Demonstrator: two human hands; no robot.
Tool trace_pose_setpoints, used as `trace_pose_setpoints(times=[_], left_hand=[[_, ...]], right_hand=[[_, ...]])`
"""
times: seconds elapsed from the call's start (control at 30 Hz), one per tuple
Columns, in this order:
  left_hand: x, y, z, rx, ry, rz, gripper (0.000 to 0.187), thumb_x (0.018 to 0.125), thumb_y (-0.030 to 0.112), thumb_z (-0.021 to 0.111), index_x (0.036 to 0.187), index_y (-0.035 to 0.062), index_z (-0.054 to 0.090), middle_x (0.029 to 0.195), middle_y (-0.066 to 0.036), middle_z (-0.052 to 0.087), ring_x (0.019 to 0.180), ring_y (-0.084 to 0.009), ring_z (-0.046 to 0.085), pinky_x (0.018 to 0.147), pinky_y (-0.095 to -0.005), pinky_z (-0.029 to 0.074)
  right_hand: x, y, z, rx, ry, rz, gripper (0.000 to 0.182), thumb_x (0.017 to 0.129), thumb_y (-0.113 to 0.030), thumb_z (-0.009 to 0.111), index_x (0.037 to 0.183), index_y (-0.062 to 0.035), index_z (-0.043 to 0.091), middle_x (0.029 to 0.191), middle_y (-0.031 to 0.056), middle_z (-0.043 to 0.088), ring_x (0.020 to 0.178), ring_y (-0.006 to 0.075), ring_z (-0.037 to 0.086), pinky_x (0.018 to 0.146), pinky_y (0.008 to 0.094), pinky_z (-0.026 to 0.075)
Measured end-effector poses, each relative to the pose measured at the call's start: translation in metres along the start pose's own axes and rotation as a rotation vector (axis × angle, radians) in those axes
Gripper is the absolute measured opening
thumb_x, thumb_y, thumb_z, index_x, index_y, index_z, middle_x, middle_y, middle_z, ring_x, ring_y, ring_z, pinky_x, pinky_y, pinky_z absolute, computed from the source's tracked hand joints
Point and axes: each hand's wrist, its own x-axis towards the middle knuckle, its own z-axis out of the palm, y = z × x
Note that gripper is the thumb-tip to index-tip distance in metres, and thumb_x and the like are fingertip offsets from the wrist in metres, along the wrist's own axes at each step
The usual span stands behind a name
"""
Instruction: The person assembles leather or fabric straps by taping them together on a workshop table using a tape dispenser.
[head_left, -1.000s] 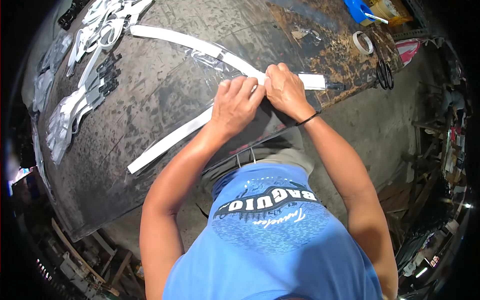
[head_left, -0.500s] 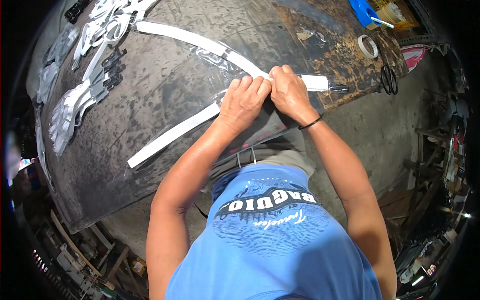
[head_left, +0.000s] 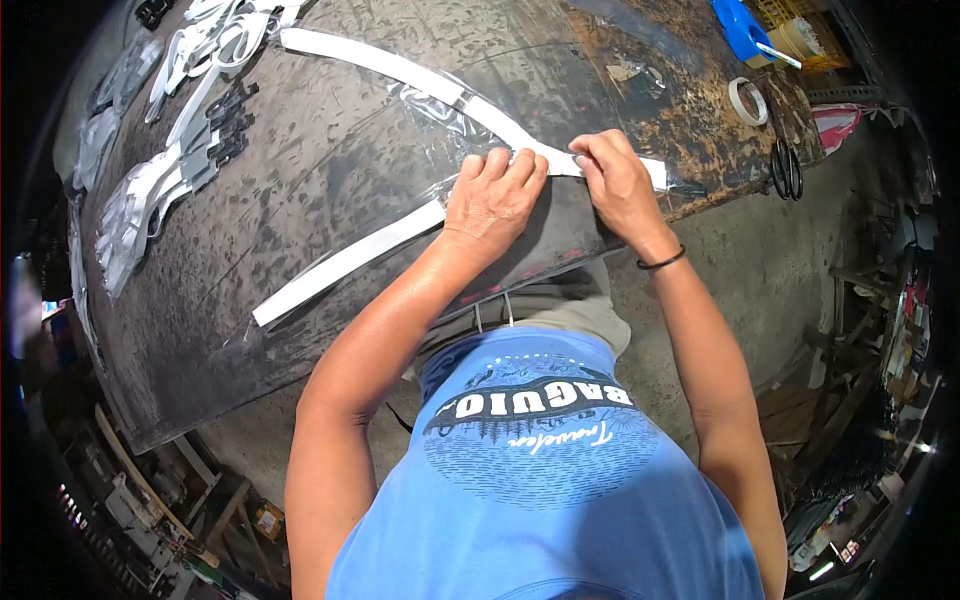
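Note:
Two white strips in clear plastic meet near the table's front edge. The upper strip (head_left: 375,62) runs from the upper left down to the hands, and the lower strip (head_left: 345,260) slants toward the lower left. My left hand (head_left: 492,200) lies over the place where they come together, fingers bent and pressed on the white material. Just to its right, my right hand (head_left: 618,185) has its thumb and index finger pinched at the white strip's edge; what lies between the fingertips is too small to tell. The strip's right end (head_left: 650,172) shows past this hand, with clear plastic beyond it.
A pile of white straps (head_left: 215,45) and a bundle of wrapped white strips (head_left: 150,190) lie at the left of the dark table (head_left: 300,150). At the right are a tape roll (head_left: 748,101), black scissors (head_left: 786,168) and a blue tape dispenser (head_left: 738,28).
My right hand has moved right, away from my left hand, uncovering more of the white strip between them. My left hand has stayed nearly in place.

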Motion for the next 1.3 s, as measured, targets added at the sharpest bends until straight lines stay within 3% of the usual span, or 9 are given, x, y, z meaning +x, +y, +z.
trace_pose_setpoints(times=[0.37,0.53,0.77,0.93,1.03,1.1,1.17,1.23,1.3], left_hand=[[0.003,-0.002,0.001,0.024,-0.004,0.073,0.039,0.079,0.014,0.058,0.117,0.0063,0.060,0.107,-0.005,0.056,0.095,-0.0211,0.053,0.074,-0.0358,0.039],[0.002,0.000,0.002,-0.002,-0.040,0.095,0.038,0.083,0.017,0.058,0.118,0.0025,0.059,0.112,-0.007,0.056,0.095,-0.0223,0.053,0.074,-0.0361,0.040],[0.002,0.001,-0.003,-0.071,-0.064,0.084,0.048,0.085,0.028,0.065,0.125,0.0020,0.055,0.116,-0.009,0.056,0.096,-0.0230,0.053,0.075,-0.0369,0.040],[0.003,0.004,-0.002,-0.020,-0.105,0.073,0.055,0.086,0.036,0.067,0.129,0.0058,0.053,0.114,-0.006,0.058,0.094,-0.0228,0.055,0.076,-0.0377,0.041],[0.004,0.005,-0.004,-0.030,-0.102,0.080,0.053,0.086,0.036,0.067,0.129,0.0084,0.053,0.118,-0.005,0.058,0.098,-0.0235,0.055,0.078,-0.0379,0.042],[0.003,0.006,-0.004,-0.032,-0.098,0.034,0.050,0.088,0.035,0.067,0.129,0.0104,0.054,0.122,-0.005,0.058,0.101,-0.0244,0.056,0.080,-0.0383,0.042],[0.003,0.005,-0.004,-0.034,-0.096,0.032,0.050,0.088,0.034,0.067,0.130,0.0108,0.055,0.123,-0.005,0.058,0.103,-0.0248,0.056,0.081,-0.0386,0.042],[0.002,0.005,-0.004,-0.026,-0.094,0.030,0.049,0.088,0.032,0.067,0.132,0.0116,0.055,0.124,-0.006,0.058,0.104,-0.0256,0.055,0.082,-0.0392,0.042],[0.001,0.003,-0.003,-0.028,-0.087,0.038,0.049,0.088,0.031,0.067,0.132,0.0118,0.055,0.125,-0.006,0.058,0.104,-0.0256,0.055,0.082,-0.0391,0.042]], right_hand=[[0.012,-0.009,0.002,-0.341,-0.123,-0.243,0.012,0.084,-0.006,0.064,0.092,-0.0056,0.056,0.089,0.0105,0.054,0.085,0.0304,0.061,0.070,0.0410,0.052],[0.025,-0.012,0.007,-0.340,-0.340,0.078,0.017,0.090,-0.020,0.057,0.094,-0.0029,0.056,0.098,0.0207,0.061,0.090,0.0425,0.064,0.077,0.0505,0.052],[0.043,-0.004,0.004,-0.303,-0.485,0.226,0.026,0.090,-0.027,0.050,0.092,-0.0022,0.059,0.094,0.0245,0.065,0.094,0.0458,0.061,0.079,0.0538,0.048],[0.054,-0.014,-0.014,-0.431,-0.563,0.234,0.042,0.085,-0.040,0.064,0.100,-0.0007,0.069,0.106,0.0263,0.067,0.103,0.0443,0.063,0.084,0.0514,0.051],[0.012,-0.017,-0.040,-0.274,-0.315,0.097,0.040,0.088,-0.038,0.063,0.098,0.0009,0.067,0.098,0.0238,0.067,0.093,0.0414,0.066,0.079,0.0479,0.052],[-0.023,-0.025,-0.073,0.266,-0.313,0.184,0.032,0.091,-0.030,0.064,0.095,0.0016,0.066,0.088,0.0149,0.067,0.079,0.0286,0.065,0.074,0.0393,0.051],[-0.076,0.003,-0.086,0.518,-0.278,0.408,0.022,0.092,-0.022,0.066,0.091,-0.0005,0.067,0.082,0.0046,0.064,0.074,0.0151,0.059,0.071,0.0308,0.048],[-0.134,0.047,-0.078,0.656,-0.278,0.892,0.015,0.093,-0.019,0.064,0.093,-0.0045,0.068,0.078,-0.0041,0.060,0.070,0.0061,0.052,0.061,0.0223,0.043],[-0.202,0.092,-0.043,0.460,-0.182,1.000,0.014,0.093,-0.019,0.064,0.095,-0.0053,0.068,0.079,-0.0033,0.060,0.069,0.0054,0.051,0.060,0.0212,0.044]])
